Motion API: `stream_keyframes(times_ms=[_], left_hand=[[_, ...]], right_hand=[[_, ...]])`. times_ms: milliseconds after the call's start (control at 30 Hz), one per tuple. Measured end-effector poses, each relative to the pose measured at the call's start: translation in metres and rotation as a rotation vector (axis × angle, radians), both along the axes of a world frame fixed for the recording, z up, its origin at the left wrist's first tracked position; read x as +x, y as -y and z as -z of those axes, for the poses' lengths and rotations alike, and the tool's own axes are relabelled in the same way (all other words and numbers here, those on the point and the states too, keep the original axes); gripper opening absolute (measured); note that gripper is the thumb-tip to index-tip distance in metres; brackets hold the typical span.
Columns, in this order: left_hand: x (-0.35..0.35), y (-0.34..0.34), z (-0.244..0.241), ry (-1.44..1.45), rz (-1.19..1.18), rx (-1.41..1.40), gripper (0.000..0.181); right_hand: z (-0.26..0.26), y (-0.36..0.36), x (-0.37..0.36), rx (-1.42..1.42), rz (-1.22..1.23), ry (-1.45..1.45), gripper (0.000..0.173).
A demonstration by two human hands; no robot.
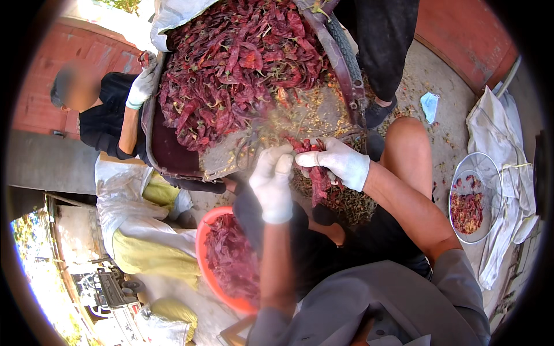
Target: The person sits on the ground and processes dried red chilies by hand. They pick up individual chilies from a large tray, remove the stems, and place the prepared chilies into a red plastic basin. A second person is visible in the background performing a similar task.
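Note:
Gloved in white, my right hand (339, 162) grips a bunch of dried red chili peppers (319, 184), some hanging below the fingers. Just beside that bunch is my left hand (272, 179), also gloved, with curled fingers; whether anything is pinched in them is unclear. Both hands are at the near edge of a metal cart tray (177, 149). A large heap of dried chilies (238, 65) fills much of it, with loose seeds (320, 110) on its bare floor. An orange-red basin (207, 268) of dried chilies stands at my left. Dark stem scraps (350, 203) lie below my right hand.
Across the tray's left side, a co-worker's gloved hand (143, 84) holds a piece of chili. Another person's leg (383, 47) stands beside the cart wheel (344, 43). At right are a wire-mesh basket (476, 166) with chili bits, white sacks (497, 129) and a blue face mask (429, 107).

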State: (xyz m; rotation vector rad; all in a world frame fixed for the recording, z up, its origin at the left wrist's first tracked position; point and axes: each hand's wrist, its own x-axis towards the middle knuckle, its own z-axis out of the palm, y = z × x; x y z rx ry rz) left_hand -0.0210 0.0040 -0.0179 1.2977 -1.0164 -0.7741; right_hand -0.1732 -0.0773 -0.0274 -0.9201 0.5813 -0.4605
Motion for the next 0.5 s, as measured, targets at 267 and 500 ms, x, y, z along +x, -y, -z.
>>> stream_keyframes(times_ms=[267, 500], left_hand=[[0.017, 0.0, -0.005, 0.381, 0.127, 0.129, 0.02], [0.023, -0.008, 0.023, 0.37, 0.32, 0.468, 0.024]], right_hand=[[0.009, 0.001, 0.001, -0.323, -0.111, -0.09, 0.022], [0.008, -0.008, -0.001, -1.091, -0.354, -0.778, 0.026]])
